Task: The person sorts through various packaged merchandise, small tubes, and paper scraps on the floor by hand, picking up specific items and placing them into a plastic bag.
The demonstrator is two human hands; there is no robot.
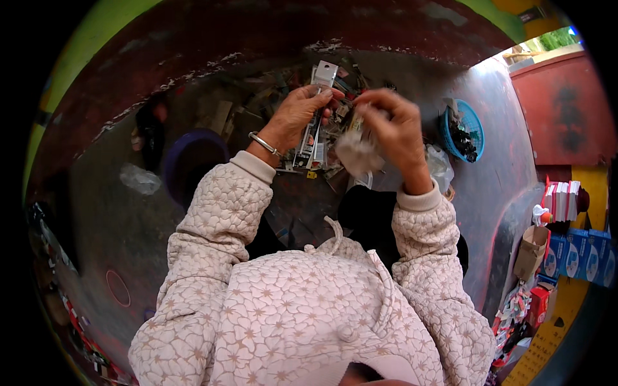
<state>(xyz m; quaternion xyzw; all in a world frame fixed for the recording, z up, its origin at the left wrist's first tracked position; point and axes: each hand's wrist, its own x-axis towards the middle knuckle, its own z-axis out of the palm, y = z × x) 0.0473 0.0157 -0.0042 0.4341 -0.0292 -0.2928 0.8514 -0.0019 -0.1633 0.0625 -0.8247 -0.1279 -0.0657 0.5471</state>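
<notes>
My left hand (299, 114), with a silver bangle at its wrist, is closed around a long, narrow flat package (324, 74). The package's whitish upper end has a hang hole and sticks up above my fingers; its darker printed part runs down below them. To the right, my right hand (394, 122) is raised and smeared by motion, its fingers bent. Just under it is a blurred pale thing (358, 151), and I cannot tell whether the hand holds it. Beneath both hands lies a heap of mixed small scraps and packaging (267, 96) on the floor.
A blue plastic basket (475, 128) with dark stuff stands at the right, near a clear plastic bag (440, 168). At the left are a purple basin (174, 161) and a crumpled clear bag (140, 179). Blue boxes (577, 254) and a cardboard box (532, 252) line the right side.
</notes>
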